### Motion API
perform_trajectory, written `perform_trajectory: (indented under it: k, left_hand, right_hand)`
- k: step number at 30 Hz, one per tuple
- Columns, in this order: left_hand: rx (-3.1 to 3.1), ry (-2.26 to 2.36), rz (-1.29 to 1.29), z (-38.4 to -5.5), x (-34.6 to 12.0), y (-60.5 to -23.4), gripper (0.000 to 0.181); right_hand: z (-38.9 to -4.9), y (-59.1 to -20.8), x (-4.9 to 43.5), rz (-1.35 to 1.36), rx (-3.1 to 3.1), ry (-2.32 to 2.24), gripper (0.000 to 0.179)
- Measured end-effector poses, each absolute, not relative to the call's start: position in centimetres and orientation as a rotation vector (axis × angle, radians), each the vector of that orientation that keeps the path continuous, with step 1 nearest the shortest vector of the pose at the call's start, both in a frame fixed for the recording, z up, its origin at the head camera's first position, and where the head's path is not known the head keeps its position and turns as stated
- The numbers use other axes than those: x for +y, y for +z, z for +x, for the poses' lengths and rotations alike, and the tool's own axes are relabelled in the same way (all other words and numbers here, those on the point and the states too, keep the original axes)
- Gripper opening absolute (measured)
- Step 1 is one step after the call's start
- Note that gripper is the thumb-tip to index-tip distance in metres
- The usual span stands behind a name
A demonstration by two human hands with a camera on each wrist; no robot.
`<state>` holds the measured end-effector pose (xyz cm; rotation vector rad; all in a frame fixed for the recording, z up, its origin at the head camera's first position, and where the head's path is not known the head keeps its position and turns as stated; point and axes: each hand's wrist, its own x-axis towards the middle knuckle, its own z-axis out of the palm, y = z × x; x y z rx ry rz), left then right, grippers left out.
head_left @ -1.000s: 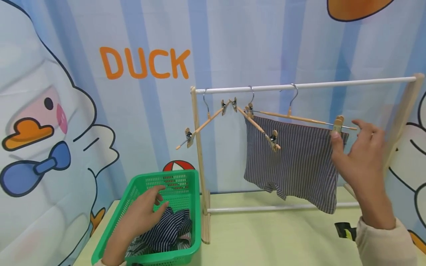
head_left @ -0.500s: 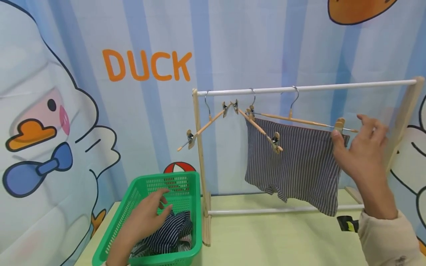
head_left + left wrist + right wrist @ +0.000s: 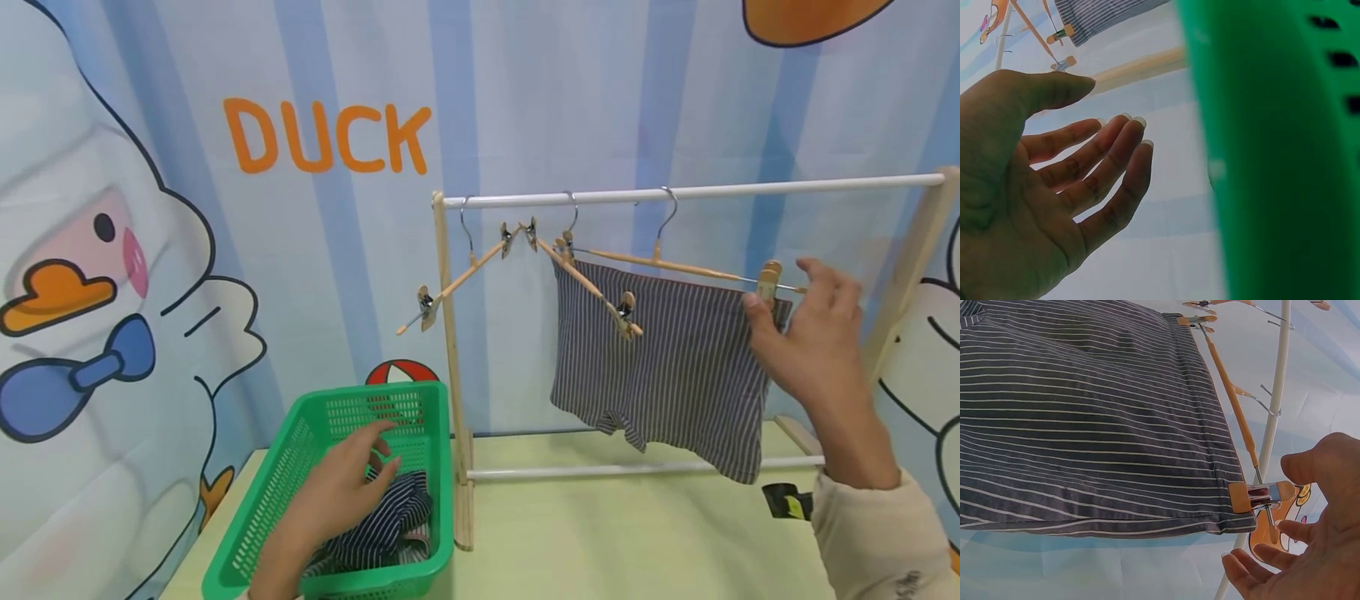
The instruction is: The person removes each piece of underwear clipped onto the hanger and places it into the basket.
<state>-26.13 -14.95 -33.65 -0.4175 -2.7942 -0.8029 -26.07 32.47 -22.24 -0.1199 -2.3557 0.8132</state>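
Striped boxer shorts (image 3: 660, 358) hang by their waistband from a clip hanger (image 3: 697, 268) on the rack's top rail. My right hand (image 3: 821, 342) is beside the hanger's right clip (image 3: 768, 279). In the right wrist view, the thumb and fingers are spread around the end of this clip (image 3: 1263, 497) and do not pinch it; whether the thumb touches it I cannot tell. My left hand (image 3: 337, 487) hovers over the green basket (image 3: 442, 517) with loosely bent fingers and holds nothing. Dark striped clothes (image 3: 382, 521) lie inside the basket, partly hidden by that hand.
Two bare clip hangers, a left one (image 3: 472, 268) and a middle one (image 3: 573, 273), hang at an angle from the white rail (image 3: 795, 187). The rack's wooden left post (image 3: 450, 358) stands next to the basket. A small black-and-yellow item (image 3: 786, 502) lies on the table.
My left hand has shifted slightly right above the basket. The right hand stays beside the clip, and the shorts hang as before. The head view has wobbled a little.
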Motion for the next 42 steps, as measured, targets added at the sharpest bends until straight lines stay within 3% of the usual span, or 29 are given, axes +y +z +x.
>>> perform_trajectory:
  k: [42]
  left_hand:
    - [-2.672, -0.930, -0.781, -25.9, -7.6, -34.1, 0.044]
  right_hand:
    - [-26.5, -22.4, 30.8, 0.077, -2.248, 0.706, 0.054]
